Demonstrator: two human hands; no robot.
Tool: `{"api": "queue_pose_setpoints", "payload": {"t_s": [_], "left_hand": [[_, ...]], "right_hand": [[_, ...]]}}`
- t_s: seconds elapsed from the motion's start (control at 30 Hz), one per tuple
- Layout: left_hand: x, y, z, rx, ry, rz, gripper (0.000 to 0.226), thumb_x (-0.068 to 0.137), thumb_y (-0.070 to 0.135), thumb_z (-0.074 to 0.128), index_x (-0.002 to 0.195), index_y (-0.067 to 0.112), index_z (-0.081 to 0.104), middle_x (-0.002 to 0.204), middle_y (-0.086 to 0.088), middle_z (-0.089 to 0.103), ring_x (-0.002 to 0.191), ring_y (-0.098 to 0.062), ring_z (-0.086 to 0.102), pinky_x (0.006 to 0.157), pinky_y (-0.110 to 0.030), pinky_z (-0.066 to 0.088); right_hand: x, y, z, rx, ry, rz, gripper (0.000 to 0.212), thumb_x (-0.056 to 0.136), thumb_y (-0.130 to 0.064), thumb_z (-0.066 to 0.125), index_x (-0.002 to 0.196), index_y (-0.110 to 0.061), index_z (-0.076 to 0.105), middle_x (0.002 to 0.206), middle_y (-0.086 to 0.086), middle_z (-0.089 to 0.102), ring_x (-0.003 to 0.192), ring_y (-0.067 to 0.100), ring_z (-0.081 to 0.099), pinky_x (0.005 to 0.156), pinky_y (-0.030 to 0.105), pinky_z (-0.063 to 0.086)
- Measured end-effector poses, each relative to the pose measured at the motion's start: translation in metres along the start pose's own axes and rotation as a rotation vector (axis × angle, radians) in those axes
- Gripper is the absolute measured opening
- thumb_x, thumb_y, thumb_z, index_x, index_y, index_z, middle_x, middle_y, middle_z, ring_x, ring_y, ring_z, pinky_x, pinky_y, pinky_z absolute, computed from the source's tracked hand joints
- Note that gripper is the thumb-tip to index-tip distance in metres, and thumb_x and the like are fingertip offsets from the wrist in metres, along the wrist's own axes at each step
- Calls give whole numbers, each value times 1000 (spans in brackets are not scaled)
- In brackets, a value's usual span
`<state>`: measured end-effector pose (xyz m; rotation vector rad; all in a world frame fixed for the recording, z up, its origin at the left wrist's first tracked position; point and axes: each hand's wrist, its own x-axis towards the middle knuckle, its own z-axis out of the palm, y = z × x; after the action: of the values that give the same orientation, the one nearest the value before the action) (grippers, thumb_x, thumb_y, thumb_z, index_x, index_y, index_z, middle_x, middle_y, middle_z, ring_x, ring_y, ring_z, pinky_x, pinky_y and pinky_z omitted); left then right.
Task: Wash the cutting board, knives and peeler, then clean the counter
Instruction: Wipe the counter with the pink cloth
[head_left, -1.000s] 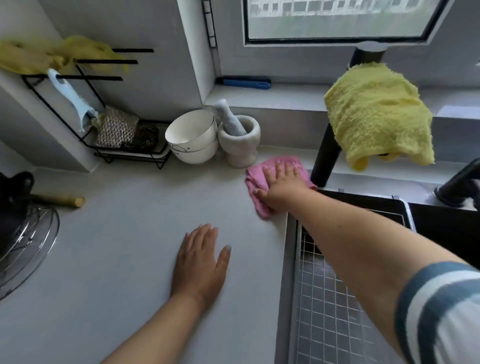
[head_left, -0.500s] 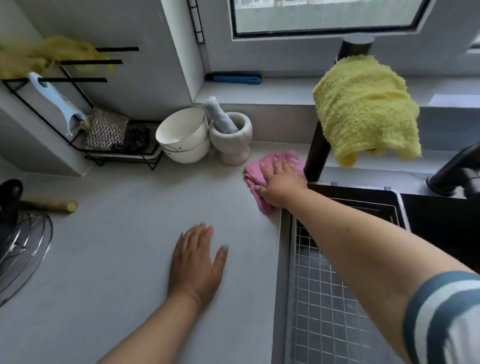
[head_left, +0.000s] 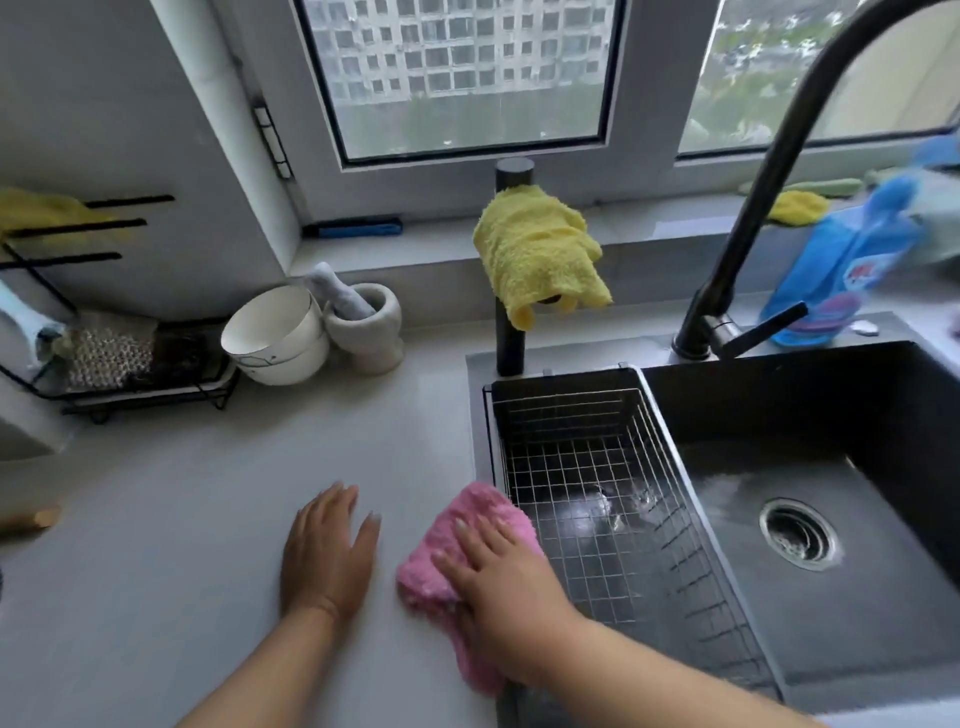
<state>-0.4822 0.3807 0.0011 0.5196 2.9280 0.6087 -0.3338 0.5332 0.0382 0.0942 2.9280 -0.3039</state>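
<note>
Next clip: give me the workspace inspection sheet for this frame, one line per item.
Surface: grey counter, bare where the hands work; no crumbs or spills visible.
Job's things: pink cloth flat on the counter at the sink edge; cutting board, knives and peeler not identifiable.
Clutter: white bowls, mortar with pestle, wire rack of scrubbers, yellow cloth draped over a black post, blue bottle.
Grippers: right hand pressed flat on the pink cloth; left hand flat on the counter beside it, holding nothing.
Cables: nothing seen.
Surroundings: wire basket in the sink, black faucet, windows behind.
</note>
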Motion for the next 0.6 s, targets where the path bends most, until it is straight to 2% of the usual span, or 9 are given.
{"api": "queue_pose_setpoints", "payload": {"t_s": [0.07,0.1,0.17,0.2,0.27,0.37,0.47,0.53,0.6], "left_hand": [[1,0,-1,-10,0,-2,48,96,34,52,139,12,50,151,-4,40,140,-22,30,117,-31,16],[2,0,0,-24,1,-10,48,96,33,53,138,12,51,150,-5,41,140,-23,31,117,-32,17],[1,9,-3,-105,12,-36,48,94,37,49,130,7,58,144,-11,47,136,-27,36,115,-34,21],[-1,20,-6,-170,30,-18,51,90,40,46,125,5,61,138,-12,52,132,-29,39,113,-35,24],[-12,54,-10,-364,6,72,51,86,42,41,116,9,64,124,-6,58,123,-25,47,108,-35,32],[-40,121,-15,-895,-328,24,48,95,51,41,102,12,68,103,-3,69,104,-20,61,95,-35,49],[-44,157,-11,-1337,-665,-256,59,91,55,42,110,5,68,103,-17,69,101,-33,63,94,-47,50],[-38,166,-10,-1427,-703,-270,47,84,43,63,110,4,67,102,-18,67,97,-34,63,92,-48,50],[-28,172,-7,-1420,-672,-244,43,84,30,68,115,1,63,107,-19,67,100,-33,65,89,-47,54]], "right_hand": [[-18,0,-4,167,-31,-2,57,89,-38,37,142,-22,46,153,12,35,142,30,31,119,40,9],[-27,2,-12,376,-39,67,50,91,-36,38,138,-21,52,147,10,46,136,26,42,118,38,22],[-39,14,-32,977,5,288,29,97,-30,48,115,-15,64,105,5,70,92,18,66,88,35,53],[-43,23,-42,1291,10,385,22,98,-25,51,107,-11,65,85,2,71,73,13,66,72,30,55],[-50,44,-54,1760,34,532,22,95,-23,54,94,-4,64,68,4,67,59,15,65,58,27,54],[-47,70,-67,2292,122,586,29,84,-31,62,76,-3,64,68,10,61,64,26,60,72,40,54],[-46,89,-67,2507,52,422,55,86,-57,58,99,-4,70,98,17,64,96,33,57,107,52,32],[-48,106,-71,2526,29,317,73,78,-64,64,119,-3,64,117,21,60,109,38,54,110,54,27],[-47,127,-72,2461,47,299,62,70,-46,79,112,-1,68,110,22,64,102,38,60,103,55,38]]}}
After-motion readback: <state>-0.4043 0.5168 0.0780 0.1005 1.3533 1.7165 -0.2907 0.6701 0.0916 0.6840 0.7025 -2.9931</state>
